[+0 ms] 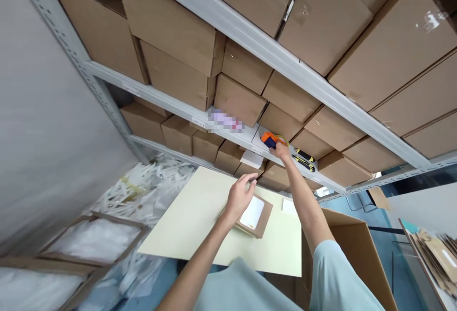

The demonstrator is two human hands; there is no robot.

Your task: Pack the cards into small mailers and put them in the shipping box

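My right hand (281, 150) reaches up to the shelf and is closed round an orange and dark-blue tape dispenser (268, 138). Part of a yellowish roll shows behind it. Two black-and-yellow utility knives (304, 154) lie on the shelf just right of that hand. Over a small cardboard box (264, 219) hovers my left hand (242, 194), its fingers curved and thumb apart, holding nothing. A white label (252, 213) covers much of the box's top. The box rests on a cream board (203, 206), and my left wrist hides its left side.
Grey metal shelving (250, 30) packed with cardboard boxes fills the area ahead. A blurred purple item (225, 120) sits on the shelf. Foam scraps (153, 187) heap at left, near trays of white padding (96, 239). A large open carton (357, 249) stands at right.
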